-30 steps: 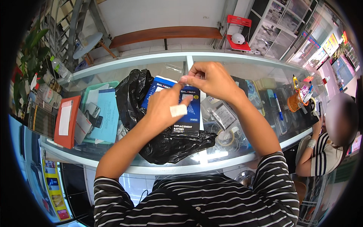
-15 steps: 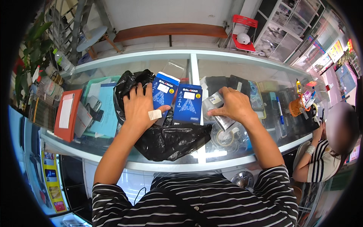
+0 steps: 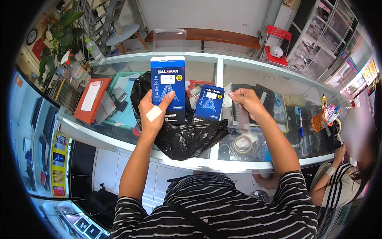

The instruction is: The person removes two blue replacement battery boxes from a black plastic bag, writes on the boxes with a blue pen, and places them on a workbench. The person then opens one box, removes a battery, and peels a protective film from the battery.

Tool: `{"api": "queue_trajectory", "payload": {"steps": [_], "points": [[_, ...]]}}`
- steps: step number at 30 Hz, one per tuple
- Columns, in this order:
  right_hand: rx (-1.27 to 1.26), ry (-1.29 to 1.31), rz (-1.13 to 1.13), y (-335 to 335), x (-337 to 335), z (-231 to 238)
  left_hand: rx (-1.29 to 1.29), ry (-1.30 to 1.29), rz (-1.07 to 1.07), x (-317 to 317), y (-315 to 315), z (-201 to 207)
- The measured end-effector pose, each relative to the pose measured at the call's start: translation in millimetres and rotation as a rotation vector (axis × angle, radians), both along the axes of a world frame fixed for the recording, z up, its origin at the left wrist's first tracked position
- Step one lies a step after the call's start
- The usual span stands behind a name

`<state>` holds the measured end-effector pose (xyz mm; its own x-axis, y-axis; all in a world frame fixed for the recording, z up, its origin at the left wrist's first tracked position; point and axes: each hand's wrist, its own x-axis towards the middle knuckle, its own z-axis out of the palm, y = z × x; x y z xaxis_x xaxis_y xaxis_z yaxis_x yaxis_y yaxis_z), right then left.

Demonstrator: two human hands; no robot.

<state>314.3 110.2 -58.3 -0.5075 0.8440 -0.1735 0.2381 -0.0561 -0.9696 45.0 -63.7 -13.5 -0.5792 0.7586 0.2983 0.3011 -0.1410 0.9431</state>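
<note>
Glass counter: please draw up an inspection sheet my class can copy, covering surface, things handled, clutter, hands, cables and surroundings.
Surface: pale-framed glass counter, see-through.
Things handled: blue-and-black box, clear plastic piece at its top end; second blue box, black plastic bag by its lower end; blurred packet.
Clutter: tape roll, blue marker, orange cup of pens, orange folder.
Left hand: gripping the blue-and-black box.
Right hand: pinching the blurred packet.
Cables: thin coils near the tape roll, probably cables.
Surroundings: brown bench, red chair, white helmet, another person at right.
</note>
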Motion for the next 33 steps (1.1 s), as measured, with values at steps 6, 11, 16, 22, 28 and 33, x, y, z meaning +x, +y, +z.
{"api": "queue_trajectory", "payload": {"steps": [6,11,16,22,28,33], "points": [[0.502,-0.77,0.197,-10,-54,21,0.179,0.624,0.205,15,-39,42],[0.63,-0.841,0.488,-29,-121,44,-0.264,0.671,0.364,-59,-20,40],[0.744,-0.757,0.608,-65,-171,46,-0.238,-0.056,0.193,-94,-55,-45],[0.262,-0.32,0.804,-105,-208,12,0.147,-0.731,0.081,-45,-132,-67],[-0.04,-0.027,0.959,-175,-267,53,0.199,-0.79,0.085,-63,-266,-47],[0.106,0.311,1.22,-232,-372,82,0.142,-0.707,0.257,-110,-392,-56]]}}
